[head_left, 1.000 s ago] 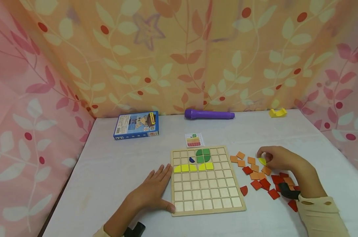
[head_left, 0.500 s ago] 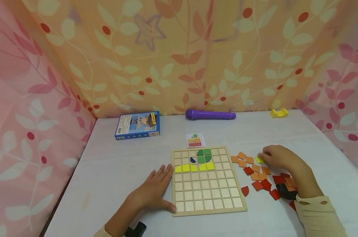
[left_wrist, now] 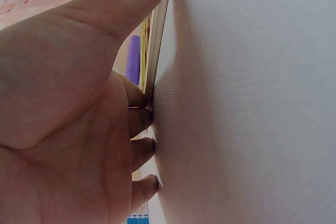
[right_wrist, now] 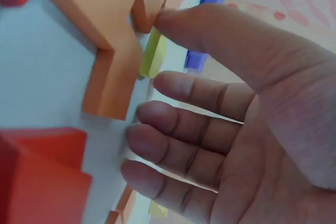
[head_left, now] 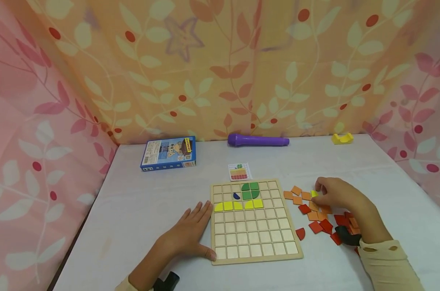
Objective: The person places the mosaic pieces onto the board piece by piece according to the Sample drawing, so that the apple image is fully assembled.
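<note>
A square wooden grid board (head_left: 255,258) lies on the white table, with green tiles (head_left: 250,191), yellow tiles (head_left: 228,206) and a small dark blue piece (head_left: 236,196) on it. My left hand (head_left: 187,232) rests spread along the board's left side, thumb by the near corner; in the left wrist view its fingertips meet the table beside the board's edge. Right of the board, my right hand (head_left: 341,196) pinches a small yellow tile (right_wrist: 153,53) between thumb and index finger, low over the orange tiles (right_wrist: 113,77). Its other fingers are loosely bent.
Red tiles (head_left: 316,227) lie scattered right of the board, some hidden under the right wrist. A small pattern card (head_left: 239,172) lies behind the board. Farther back are a blue box (head_left: 168,153), a purple microphone-shaped toy (head_left: 258,140) and a yellow cradle-shaped piece (head_left: 342,139).
My right hand has shifted slightly left with the yellow tile, whose angle has turned in the fingers. The left hand and the board have stayed in place.
</note>
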Motion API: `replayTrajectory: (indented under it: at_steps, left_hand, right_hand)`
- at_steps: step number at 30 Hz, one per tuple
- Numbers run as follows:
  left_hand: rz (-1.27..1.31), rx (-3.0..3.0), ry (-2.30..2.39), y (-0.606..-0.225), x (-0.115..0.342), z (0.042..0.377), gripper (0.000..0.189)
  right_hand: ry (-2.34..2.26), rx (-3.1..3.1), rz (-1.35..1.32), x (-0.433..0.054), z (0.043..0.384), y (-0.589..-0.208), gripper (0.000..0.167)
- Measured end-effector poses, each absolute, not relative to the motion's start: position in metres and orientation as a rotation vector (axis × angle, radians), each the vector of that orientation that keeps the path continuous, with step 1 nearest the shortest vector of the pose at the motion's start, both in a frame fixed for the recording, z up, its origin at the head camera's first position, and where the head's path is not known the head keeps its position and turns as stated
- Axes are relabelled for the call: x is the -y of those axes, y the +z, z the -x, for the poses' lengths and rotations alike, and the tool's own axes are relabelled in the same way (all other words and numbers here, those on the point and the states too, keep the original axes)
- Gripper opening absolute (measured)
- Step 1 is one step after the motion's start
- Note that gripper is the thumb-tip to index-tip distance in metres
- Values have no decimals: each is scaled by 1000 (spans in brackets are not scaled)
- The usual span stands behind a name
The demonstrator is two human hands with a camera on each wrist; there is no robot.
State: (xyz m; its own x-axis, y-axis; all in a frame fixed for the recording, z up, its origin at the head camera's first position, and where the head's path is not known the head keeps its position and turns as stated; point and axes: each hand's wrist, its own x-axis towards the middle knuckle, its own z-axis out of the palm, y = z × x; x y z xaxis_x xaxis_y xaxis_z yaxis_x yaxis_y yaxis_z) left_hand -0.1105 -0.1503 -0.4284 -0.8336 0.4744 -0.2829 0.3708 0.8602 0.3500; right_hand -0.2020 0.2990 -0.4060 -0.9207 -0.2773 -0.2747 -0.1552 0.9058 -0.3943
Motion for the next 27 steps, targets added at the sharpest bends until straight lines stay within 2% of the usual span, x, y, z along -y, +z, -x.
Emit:
replayTrajectory:
  at_steps: [7,14,27]
  left_hand:
    - [-624,-2668,409,-428,150,111,138]
    - [-624,-2659,414,-427,150,111,138]
    - [-629,-2661,418,-426,150,112,138]
  right_hand:
    - [-490,-2798,348,-292,205,-409,22]
    - [-490,-2797,333,-290,204,-403,23]
    - [-633,-2773,628,-240,196,-400,13]
